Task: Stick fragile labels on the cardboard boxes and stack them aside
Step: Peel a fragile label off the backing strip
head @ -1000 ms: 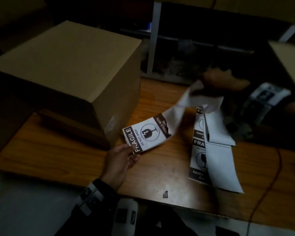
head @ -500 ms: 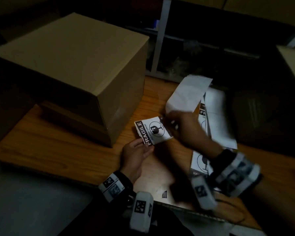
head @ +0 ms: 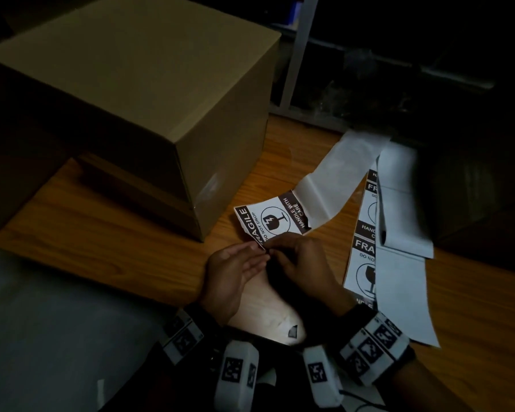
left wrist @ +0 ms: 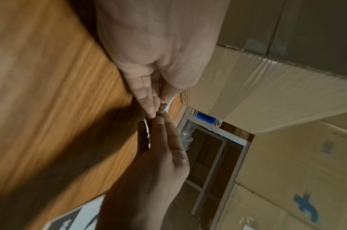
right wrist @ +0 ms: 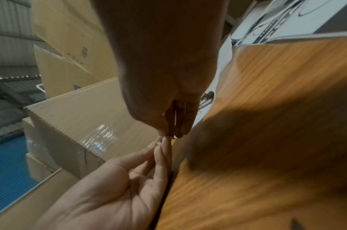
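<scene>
A black-and-white fragile label point(head: 272, 218) lies slanted on the wooden table point(head: 116, 239), still joined to a long white backing strip point(head: 339, 176). Both hands meet at the label's near corner. My left hand point(head: 259, 255) pinches that corner between thumb and straight fingers, seen close in the left wrist view point(left wrist: 157, 107). Facing it fingertip to fingertip, my right hand point(head: 275, 252) pinches the same corner point(right wrist: 172, 133). A large closed cardboard box point(head: 131, 84) stands just left of the label, its taped edge point(right wrist: 93, 138) beside the hands.
A second strip of fragile labels point(head: 366, 254), partly under white backing paper point(head: 399, 286), lies to the right. A flat cardboard piece point(head: 125, 185) sits under the box. A white metal rack point(head: 295, 55) stands behind the table. A small dark scrap point(head: 293, 333) lies near the front edge.
My right hand came from the far right, where it held the strip up, down to the label's near corner. The strip now lies on the table. My left hand kept its hold.
</scene>
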`<act>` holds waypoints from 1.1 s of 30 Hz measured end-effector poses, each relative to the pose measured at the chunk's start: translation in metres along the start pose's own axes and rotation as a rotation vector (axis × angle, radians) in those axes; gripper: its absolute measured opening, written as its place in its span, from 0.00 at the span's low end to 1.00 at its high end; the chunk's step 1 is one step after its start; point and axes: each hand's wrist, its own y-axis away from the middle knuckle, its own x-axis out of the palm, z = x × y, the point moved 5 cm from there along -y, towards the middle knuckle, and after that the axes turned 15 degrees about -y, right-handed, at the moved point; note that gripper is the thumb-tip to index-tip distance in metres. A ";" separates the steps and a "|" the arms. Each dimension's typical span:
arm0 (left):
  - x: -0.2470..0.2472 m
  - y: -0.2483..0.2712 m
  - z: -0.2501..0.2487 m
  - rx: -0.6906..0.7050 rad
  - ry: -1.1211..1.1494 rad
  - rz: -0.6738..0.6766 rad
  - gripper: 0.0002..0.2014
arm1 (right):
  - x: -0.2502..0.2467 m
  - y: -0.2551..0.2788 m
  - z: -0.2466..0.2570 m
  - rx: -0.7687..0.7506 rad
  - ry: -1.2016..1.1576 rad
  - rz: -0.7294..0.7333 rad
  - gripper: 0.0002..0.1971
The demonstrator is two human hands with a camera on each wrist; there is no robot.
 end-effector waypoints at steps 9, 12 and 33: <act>0.001 0.005 -0.001 0.094 -0.149 -0.071 0.05 | -0.001 -0.005 -0.003 0.049 -0.044 -0.010 0.06; 0.002 0.004 -0.002 0.119 -0.179 -0.086 0.05 | -0.002 -0.008 -0.001 0.063 -0.008 0.021 0.06; 0.001 0.006 -0.001 0.265 -0.324 -0.180 0.09 | 0.005 -0.012 -0.014 0.266 -0.319 -0.022 0.09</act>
